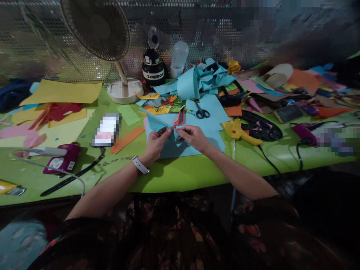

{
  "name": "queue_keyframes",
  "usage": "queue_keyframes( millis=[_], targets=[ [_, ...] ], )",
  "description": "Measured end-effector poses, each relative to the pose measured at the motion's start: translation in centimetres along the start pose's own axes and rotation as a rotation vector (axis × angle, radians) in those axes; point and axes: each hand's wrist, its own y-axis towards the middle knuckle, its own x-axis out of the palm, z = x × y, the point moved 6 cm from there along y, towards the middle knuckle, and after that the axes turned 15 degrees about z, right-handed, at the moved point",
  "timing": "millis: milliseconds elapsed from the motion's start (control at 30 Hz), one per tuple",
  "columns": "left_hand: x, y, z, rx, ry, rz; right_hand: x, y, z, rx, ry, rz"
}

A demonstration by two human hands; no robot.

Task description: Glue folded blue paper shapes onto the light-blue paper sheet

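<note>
My left hand (156,143) and my right hand (191,136) meet over a folded light blue paper piece (157,122) that lies on larger light blue sheets (209,108) on the green table (182,170). Both hands pinch the paper's edge, fingertips nearly touching. A white watch sits on my left wrist. Black-handled scissors (201,112) lie just behind my right hand, and a red cutter (179,117) lies between them and the fold.
A fan (97,30) on a white base, a black bottle (153,69) and a clear cup stand at the back. A yellow glue gun (242,132), a phone (288,113), cables and coloured paper scraps crowd the right; yellow and pink sheets (60,92) lie left.
</note>
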Motion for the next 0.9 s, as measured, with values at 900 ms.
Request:
queue_keyframes(
  millis=[900],
  targets=[
    [0.6,-0.5,0.9,-0.032,-0.115,0.024,1.8,-0.9,0.7,0.182,0.174,-0.152]
  ],
)
